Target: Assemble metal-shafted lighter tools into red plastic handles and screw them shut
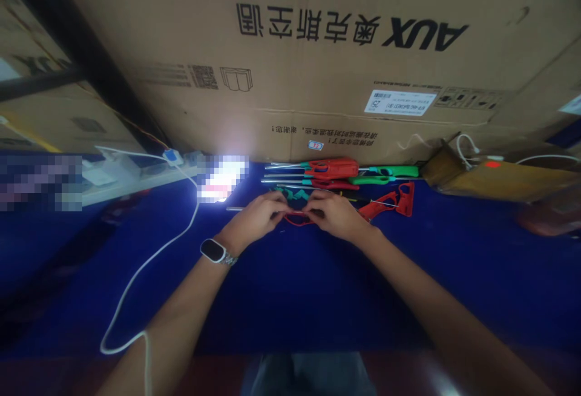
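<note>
My left hand and my right hand meet over a blue cloth surface, fingers pinched together on a small red plastic piece with a thin metal rod sticking out to the left. A watch sits on my left wrist. Just beyond the hands lie long-nosed lighters: red ones and green ones, side by side with metal tubes pointing left. An opened red lighter shell lies to the right of my right hand.
A large cardboard box stands right behind the lighters. A white cable loops across the cloth at left from a power strip. A brown package with cables lies at right. A bright blurred screen glows left of the lighters.
</note>
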A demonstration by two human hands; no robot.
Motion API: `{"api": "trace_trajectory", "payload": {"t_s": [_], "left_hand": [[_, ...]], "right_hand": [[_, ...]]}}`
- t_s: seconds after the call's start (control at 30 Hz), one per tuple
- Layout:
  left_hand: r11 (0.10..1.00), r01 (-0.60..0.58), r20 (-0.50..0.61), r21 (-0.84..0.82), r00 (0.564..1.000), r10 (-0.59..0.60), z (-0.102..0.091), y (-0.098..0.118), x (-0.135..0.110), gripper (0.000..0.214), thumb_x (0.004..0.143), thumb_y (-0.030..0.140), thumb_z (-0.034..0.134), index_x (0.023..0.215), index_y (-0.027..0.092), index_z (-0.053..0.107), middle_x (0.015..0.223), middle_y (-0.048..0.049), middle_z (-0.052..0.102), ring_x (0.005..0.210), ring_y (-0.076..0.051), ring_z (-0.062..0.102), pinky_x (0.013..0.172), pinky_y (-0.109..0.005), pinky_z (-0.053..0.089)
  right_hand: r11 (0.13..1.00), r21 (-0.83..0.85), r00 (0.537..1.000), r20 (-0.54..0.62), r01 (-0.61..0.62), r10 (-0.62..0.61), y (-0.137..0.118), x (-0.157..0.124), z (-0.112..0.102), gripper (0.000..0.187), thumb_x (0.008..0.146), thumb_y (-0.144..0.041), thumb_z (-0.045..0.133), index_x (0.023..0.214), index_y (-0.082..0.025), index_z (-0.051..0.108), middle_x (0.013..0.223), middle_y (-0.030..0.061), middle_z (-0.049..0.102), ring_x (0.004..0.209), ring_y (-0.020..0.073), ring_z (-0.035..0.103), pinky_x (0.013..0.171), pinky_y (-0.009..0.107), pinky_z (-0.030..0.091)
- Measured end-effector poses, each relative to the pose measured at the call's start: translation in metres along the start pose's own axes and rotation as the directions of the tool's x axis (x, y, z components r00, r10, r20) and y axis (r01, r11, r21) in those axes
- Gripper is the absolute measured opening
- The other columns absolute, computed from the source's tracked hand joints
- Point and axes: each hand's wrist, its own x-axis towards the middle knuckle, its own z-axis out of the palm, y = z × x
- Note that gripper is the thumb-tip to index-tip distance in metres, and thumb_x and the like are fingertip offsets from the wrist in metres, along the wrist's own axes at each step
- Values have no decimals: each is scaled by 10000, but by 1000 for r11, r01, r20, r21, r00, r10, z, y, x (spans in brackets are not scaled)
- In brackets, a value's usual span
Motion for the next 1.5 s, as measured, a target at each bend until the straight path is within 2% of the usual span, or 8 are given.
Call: {"api": "trace_trajectory", "payload": {"t_s": [0.17,0.3,0.53,0.73,0.9,1.2,1.33,1.5], "left_hand": [[994,-59,60,91,997,54,-5,5,-7,296,942,91,502,1073,215,738,1065,-63,694,979,-195,637,868,-353,540],[968,-74,84,238,995,56,-5,11,-16,409,893,32,498,1221,196,680,1252,-67,674,1164,-230,579,1014,-407,511],[962,-30,62,271,998,14,-1,22,-16,375,858,84,567,1205,163,685,1208,-93,697,1180,-261,575,1039,-440,505],[960,-27,24,279,999,21,2,21,-17,248,943,199,556,1140,174,705,1187,-88,702,1140,-255,603,1015,-456,510],[956,-56,64,289,997,39,-2,18,-18,264,978,193,516,1175,184,690,1175,-81,688,1104,-242,607,985,-427,516],[933,-31,123,359,992,-14,-2,22,-15,386,927,72,511,1258,217,648,1209,-89,658,1128,-269,601,971,-469,497],[925,-38,129,377,992,-12,0,23,-16,375,932,81,500,1244,214,659,1207,-86,652,1112,-259,603,978,-463,495],[921,-33,102,388,995,-8,2,24,-15,333,920,80,519,1202,180,665,1173,-92,663,1100,-255,613,971,-456,514]], "right_hand": [[929,350,990,-16,-123,137,10,3,11,109,845,-116,695,808,-203,750,849,8,675,730,121,625,728,262,477],[887,427,978,-26,-175,206,10,4,16,63,823,-137,724,812,-196,739,796,-3,673,698,127,612,687,261,467],[989,-67,990,-47,129,-132,-4,-7,2,169,905,-134,604,931,-224,745,990,51,697,921,193,641,888,378,383],[975,-163,988,5,151,-152,-12,-18,-6,225,953,-237,555,1079,-229,741,1040,67,708,964,223,615,901,412,359],[986,-134,995,-13,96,-99,-11,-25,-3,242,991,-288,531,1133,-238,722,1082,68,707,1003,223,604,885,401,379],[992,115,988,-142,-49,66,-6,-16,7,113,902,-170,627,893,-216,730,896,25,738,820,172,665,790,330,454],[947,260,981,17,-191,194,-1,-3,-2,68,834,-189,696,776,-213,725,764,-1,723,668,136,639,635,262,450],[927,195,941,177,-321,289,-1,12,-10,62,788,-180,731,734,-209,728,718,-15,721,656,131,641,578,240,398]]}}
